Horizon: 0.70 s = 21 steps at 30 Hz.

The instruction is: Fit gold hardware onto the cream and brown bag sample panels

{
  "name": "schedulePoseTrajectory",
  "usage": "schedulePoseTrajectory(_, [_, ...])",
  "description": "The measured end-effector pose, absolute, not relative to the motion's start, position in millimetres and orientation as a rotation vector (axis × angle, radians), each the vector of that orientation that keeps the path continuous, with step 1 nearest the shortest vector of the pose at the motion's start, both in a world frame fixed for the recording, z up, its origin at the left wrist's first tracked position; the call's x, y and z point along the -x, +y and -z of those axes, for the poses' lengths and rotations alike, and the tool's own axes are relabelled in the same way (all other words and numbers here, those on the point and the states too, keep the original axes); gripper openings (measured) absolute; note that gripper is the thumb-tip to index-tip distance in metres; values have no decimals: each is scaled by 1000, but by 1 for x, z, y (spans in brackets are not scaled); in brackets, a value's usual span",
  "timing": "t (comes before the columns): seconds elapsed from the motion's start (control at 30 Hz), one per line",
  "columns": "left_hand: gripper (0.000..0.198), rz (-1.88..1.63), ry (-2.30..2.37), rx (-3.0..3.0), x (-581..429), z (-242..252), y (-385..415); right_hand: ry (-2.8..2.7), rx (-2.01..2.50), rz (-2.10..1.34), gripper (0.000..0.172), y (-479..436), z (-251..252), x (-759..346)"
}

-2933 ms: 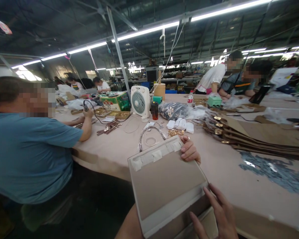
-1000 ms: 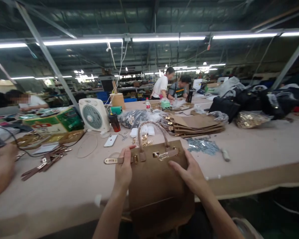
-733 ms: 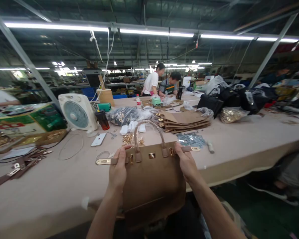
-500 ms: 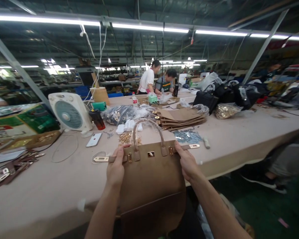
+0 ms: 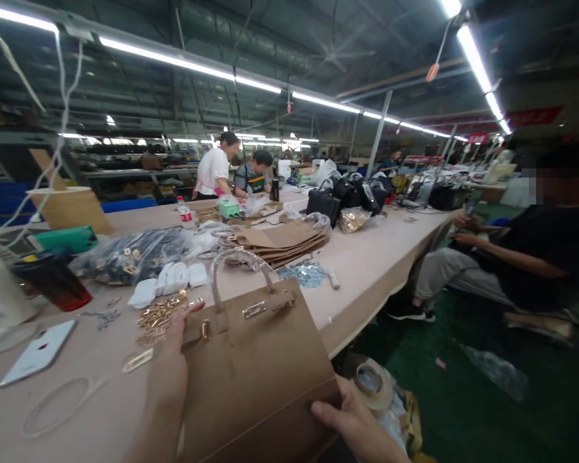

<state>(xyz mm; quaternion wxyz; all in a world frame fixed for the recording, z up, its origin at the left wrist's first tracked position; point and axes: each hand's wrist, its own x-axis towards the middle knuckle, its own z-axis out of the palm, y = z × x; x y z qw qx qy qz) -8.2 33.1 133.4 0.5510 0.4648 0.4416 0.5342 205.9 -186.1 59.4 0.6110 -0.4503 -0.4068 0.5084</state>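
A brown handbag (image 5: 255, 360) with a looped handle and gold-coloured fittings is held upright but tilted at the table's front edge. My left hand (image 5: 174, 347) grips its upper left side, beside a strap with a gold metal end (image 5: 137, 361). At the lower right edge of the bag, my right hand (image 5: 342, 411) holds on with the thumb on the front panel and the other fingers behind, hidden. The right strap lies across the front, its gold plate (image 5: 255, 310) near the middle clasp. Clear plastic film wraps the handle (image 5: 238, 257).
Loose gold hardware (image 5: 161, 315), white pads (image 5: 174, 278) and a phone (image 5: 38, 352) lie on the table at left. Brown bag panels (image 5: 284, 238) are stacked behind bluish pieces (image 5: 303, 274). A seated person (image 5: 525, 251) is at right; a tape roll (image 5: 369, 379) sits below the table edge.
The view has swung right and nearer the table. My right hand has gone from the bag's top corner to its lower right edge, and the right strap now lies across the front.
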Motion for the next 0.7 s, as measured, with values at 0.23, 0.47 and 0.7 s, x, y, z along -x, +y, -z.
schedulePoseTrajectory(0.23, [52, -976, 787, -893, -79, -106, 54, -772, 1198, -844, 40, -246, -61, -257])
schedulePoseTrajectory(0.47, [58, -678, 783, -1536, -175, -48, 70, -639, 1329, -611, 41, -285, -72, -274])
schedulePoseTrajectory(0.7, [44, -597, 494, -2422, -194, 27, 66, -530, 1403, -445, 40, -325, -68, -287])
